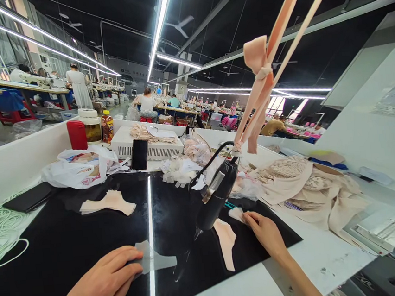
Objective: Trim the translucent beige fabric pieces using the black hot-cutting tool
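Observation:
My left hand (107, 280) has its fingertips closed on the left edge of a sheer whitish fabric piece (161, 261), which lies on a glossy black board (115, 235). At the board's right side, my right hand (265, 232) pinches a small pale beige fabric piece (236, 214). Between the hands, a black hand tool (216, 199) with a metal lever and a thin tip hangs at a tilt. Peach fabric straps (259, 81) knotted above hold it, and neither hand touches it. Just beside its tip rests a curved beige fabric piece (226, 243).
Farther back on the board lies another beige cutout (109, 203). Behind it stand a phone (139, 154), a white vented box (148, 148) and a plastic bag (80, 168). Beige fabric (301, 180) is heaped at right, pale green cord (2, 225) at left. Other people work beyond.

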Demonstrator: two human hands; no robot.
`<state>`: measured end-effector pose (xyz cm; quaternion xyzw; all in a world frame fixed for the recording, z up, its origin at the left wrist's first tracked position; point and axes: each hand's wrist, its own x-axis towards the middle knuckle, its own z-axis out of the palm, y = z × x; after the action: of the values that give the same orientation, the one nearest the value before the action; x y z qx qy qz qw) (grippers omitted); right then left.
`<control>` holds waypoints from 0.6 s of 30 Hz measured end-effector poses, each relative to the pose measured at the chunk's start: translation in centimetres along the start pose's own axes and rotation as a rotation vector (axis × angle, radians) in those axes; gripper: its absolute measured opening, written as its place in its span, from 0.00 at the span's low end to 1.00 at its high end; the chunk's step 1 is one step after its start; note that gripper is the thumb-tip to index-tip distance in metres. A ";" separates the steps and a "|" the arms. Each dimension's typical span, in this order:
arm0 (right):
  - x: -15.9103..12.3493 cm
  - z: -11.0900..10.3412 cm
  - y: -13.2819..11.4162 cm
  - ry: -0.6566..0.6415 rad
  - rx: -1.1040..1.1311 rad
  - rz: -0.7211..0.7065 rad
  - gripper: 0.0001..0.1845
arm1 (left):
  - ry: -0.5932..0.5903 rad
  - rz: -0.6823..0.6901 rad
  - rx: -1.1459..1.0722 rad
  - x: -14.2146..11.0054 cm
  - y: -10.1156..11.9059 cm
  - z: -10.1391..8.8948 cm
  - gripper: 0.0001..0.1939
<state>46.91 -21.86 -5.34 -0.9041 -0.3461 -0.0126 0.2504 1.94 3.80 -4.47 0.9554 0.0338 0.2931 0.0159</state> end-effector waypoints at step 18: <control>0.7 0.0 1.4 -0.054 0.159 0.054 0.17 | 0.004 -0.022 -0.045 -0.3 -0.3 0.3 0.13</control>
<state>48.28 -22.33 -5.81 -0.8905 -0.3280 0.0461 0.3120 1.83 4.06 -4.86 0.9538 0.0379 0.2953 0.0407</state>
